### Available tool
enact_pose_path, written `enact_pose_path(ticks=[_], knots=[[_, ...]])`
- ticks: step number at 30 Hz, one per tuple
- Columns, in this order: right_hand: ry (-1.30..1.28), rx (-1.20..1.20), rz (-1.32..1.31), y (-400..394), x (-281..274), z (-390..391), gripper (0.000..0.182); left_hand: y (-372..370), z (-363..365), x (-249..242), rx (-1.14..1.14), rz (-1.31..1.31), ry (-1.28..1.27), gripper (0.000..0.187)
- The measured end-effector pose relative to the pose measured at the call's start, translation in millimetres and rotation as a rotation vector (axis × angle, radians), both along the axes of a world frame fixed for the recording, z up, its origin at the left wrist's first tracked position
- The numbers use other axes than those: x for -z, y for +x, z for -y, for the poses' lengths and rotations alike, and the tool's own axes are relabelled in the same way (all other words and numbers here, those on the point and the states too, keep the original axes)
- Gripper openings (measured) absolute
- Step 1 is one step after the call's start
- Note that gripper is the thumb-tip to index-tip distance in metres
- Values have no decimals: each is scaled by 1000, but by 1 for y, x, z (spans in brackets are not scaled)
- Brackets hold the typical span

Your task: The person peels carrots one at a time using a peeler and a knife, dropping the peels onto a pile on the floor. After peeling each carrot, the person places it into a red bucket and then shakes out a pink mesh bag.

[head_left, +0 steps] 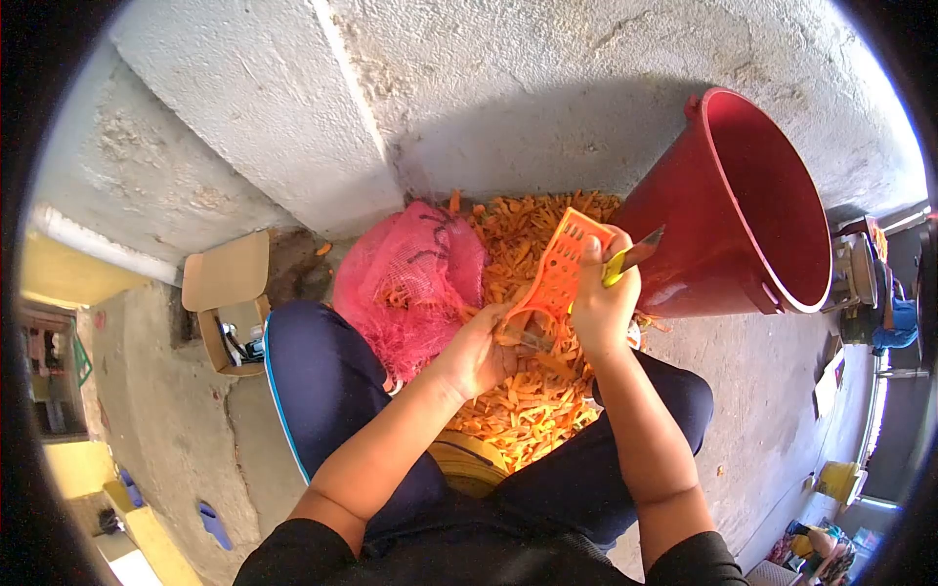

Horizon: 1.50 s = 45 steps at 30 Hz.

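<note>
My right hand (604, 298) is closed round an orange perforated plastic piece (562, 262) and a knife with a yellow handle, its blade (642, 250) pointing up to the right. My left hand (481, 354) is cupped at the lower end of the orange piece, its fingers bent against something blurred that I cannot make out. Beneath both hands lies a large heap of orange peelings (518, 396). A pink mesh sack (415, 278) rests left of the heap.
A tall red bucket (684, 230) leans open at the right of the heap. An open cardboard box (227, 273) with small items stands at the left. Behind is a rough wall (508, 88). A blue slipper (213, 525) lies on the floor at lower left.
</note>
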State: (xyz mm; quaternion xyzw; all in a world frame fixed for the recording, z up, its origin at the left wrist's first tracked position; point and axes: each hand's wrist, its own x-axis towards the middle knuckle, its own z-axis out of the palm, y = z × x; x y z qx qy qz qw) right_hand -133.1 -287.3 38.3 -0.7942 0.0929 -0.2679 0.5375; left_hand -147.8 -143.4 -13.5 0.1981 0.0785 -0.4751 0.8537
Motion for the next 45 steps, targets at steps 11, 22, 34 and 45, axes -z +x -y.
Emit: enact_pose_path(ticks=[11, 22, 34, 45], knots=[[-141, 60, -58, 2, 6, -5, 17, 2, 0, -11, 49, -223, -82, 36], [77, 160, 41, 18, -9, 32, 18, 0, -6, -19, -28, -131, 123, 36], [1, -92, -26, -2, 5, -11, 16, -3, 3, -27, -27, -166, 55, 40], [143, 273, 44, 34, 7, 45, 15, -8, -4, -26, 58, -132, 42, 40]])
